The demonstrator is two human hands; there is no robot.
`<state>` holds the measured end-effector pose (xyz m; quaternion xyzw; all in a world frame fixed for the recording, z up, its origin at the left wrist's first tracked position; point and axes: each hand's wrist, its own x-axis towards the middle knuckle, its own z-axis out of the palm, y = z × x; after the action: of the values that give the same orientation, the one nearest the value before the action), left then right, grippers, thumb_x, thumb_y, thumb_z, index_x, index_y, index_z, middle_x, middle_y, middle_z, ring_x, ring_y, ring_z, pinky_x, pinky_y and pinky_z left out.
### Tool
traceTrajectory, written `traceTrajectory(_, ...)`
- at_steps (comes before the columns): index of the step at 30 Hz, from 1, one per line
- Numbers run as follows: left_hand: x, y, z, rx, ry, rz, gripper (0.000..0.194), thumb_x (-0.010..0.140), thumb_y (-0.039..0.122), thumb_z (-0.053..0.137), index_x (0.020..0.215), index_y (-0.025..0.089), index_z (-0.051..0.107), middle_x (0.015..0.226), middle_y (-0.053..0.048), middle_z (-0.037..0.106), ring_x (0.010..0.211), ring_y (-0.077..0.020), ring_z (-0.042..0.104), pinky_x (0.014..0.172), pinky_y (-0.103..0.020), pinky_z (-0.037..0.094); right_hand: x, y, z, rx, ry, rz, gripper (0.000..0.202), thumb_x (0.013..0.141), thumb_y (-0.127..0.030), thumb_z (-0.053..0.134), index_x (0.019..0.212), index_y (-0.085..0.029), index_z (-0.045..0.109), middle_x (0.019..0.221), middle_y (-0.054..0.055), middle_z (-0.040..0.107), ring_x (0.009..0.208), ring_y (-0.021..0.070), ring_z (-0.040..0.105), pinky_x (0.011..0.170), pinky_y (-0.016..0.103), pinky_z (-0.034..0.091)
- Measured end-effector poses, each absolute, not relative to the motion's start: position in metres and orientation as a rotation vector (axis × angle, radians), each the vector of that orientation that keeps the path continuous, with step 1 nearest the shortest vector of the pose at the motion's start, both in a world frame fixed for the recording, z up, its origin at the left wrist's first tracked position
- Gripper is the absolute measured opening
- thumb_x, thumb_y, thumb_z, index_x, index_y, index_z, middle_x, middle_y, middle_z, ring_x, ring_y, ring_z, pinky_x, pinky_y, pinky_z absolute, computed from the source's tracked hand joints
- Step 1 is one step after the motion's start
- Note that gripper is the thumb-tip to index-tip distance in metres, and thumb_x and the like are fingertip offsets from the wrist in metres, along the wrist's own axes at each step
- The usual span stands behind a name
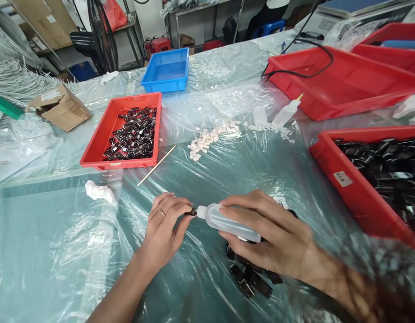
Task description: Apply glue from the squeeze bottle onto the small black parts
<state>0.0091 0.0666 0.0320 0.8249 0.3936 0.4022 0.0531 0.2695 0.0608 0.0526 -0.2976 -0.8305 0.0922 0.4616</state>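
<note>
Between the thumb and fingers of my left hand is a small dark glossy piece, mostly hidden by the fingertips. My right hand is wrapped round a translucent squeeze bottle, which lies nearly level. Its white nozzle end points left and meets the dark piece, or sits right at it. Under my right hand several black glossy pieces lie loose on the plastic-covered table. Small pale flat pieces are heaped beyond my hands.
A red tray holds many dark pieces, with a thin wooden stick beside it. Farther back stands a blue tray. Another red bin of black pieces is at the right. A second squeeze bottle and crumpled tissue lie on the table.
</note>
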Motion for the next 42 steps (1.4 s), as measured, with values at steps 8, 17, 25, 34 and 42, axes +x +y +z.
traceTrajectory(8,0.009,0.069,0.033,2.535,1.176,1.198,0.015,0.108,0.013,0.066,0.115,0.027,0.067,0.103,-0.001,0.086,0.092,-0.0183,0.082,0.105,-0.046,0.065,0.274,0.068,0.052,-0.722,-2.051,0.236,0.042,0.099,-0.013,0.077,0.139,-0.022,0.068,0.12,0.013,0.081,0.107,0.0258,0.08,0.096,0.046,0.07)
traceTrajectory(17,0.013,0.066,0.037,2.503,1.226,1.164,0.021,0.112,0.018,0.059,0.117,0.037,0.067,0.103,-0.002,0.086,0.092,-0.0243,0.086,0.098,-0.057,0.07,0.277,0.071,0.05,-0.69,-2.067,0.213,0.04,0.1,-0.012,0.075,0.138,-0.022,0.067,0.119,0.012,0.082,0.104,0.0242,0.081,0.092,0.044,0.071)
traceTrajectory(25,0.012,0.067,0.034,2.507,1.207,1.177,0.02,0.114,0.022,0.056,0.12,0.038,0.066,0.103,-0.001,0.086,0.091,-0.0242,0.085,0.098,-0.059,0.07,0.276,0.073,0.053,-0.679,-2.07,0.205,0.036,0.1,-0.011,0.074,0.135,-0.02,0.067,0.115,0.011,0.083,0.102,0.0233,0.081,0.087,0.043,0.071)
traceTrajectory(34,0.011,0.066,0.034,2.487,1.221,1.144,0.021,0.112,0.019,0.058,0.12,0.036,0.066,0.104,-0.002,0.087,0.092,-0.0238,0.085,0.102,-0.059,0.069,0.276,0.076,0.057,-0.669,-2.025,0.292,0.043,0.097,-0.011,0.077,0.137,-0.023,0.068,0.115,0.01,0.082,0.099,0.0231,0.081,0.086,0.04,0.07)
traceTrajectory(42,0.006,0.068,0.024,2.446,1.215,1.18,0.02,0.106,0.013,0.069,0.116,0.03,0.066,0.109,0.0,0.09,0.097,-0.0194,0.086,0.11,-0.049,0.07,0.29,0.105,0.031,-0.837,-1.427,1.197,0.032,0.099,-0.046,0.085,0.121,-0.027,0.074,0.111,0.004,0.081,0.09,0.0173,0.079,0.077,0.03,0.066)
